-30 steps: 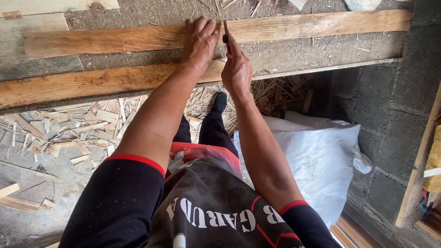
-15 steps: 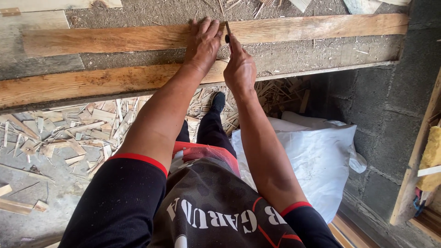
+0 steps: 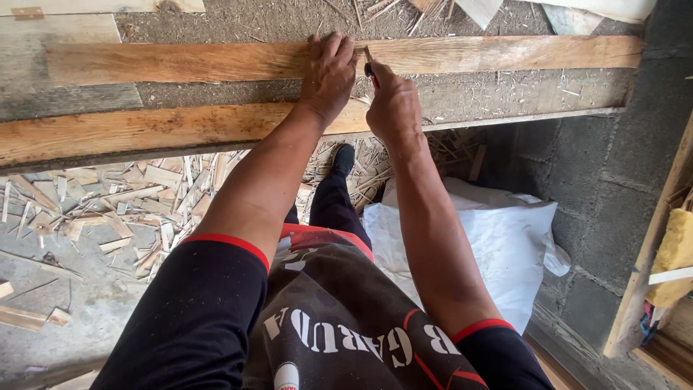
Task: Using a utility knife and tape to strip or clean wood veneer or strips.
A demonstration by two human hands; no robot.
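Observation:
My left hand (image 3: 330, 74) lies flat, palm down, on a long reddish wooden plank (image 3: 505, 52) that runs across the bench top. Just to its right, my right hand (image 3: 393, 105) is closed around a thin pencil-like marker (image 3: 369, 63), whose tip touches the plank beside my left fingers. A second, wider plank (image 3: 130, 131) lies along the near edge of the bench, under my left wrist.
The bench surface (image 3: 216, 22) is covered with sawdust. Several wood offcuts (image 3: 137, 209) litter the concrete floor at left. A white sack (image 3: 498, 245) lies on the floor below. A grey block wall (image 3: 613, 188) and leaning wooden frame (image 3: 653, 238) stand at right.
Both hands stay on the upper plank; the right hand with the marker has shifted only slightly beside the left fingers. The view has moved a little.

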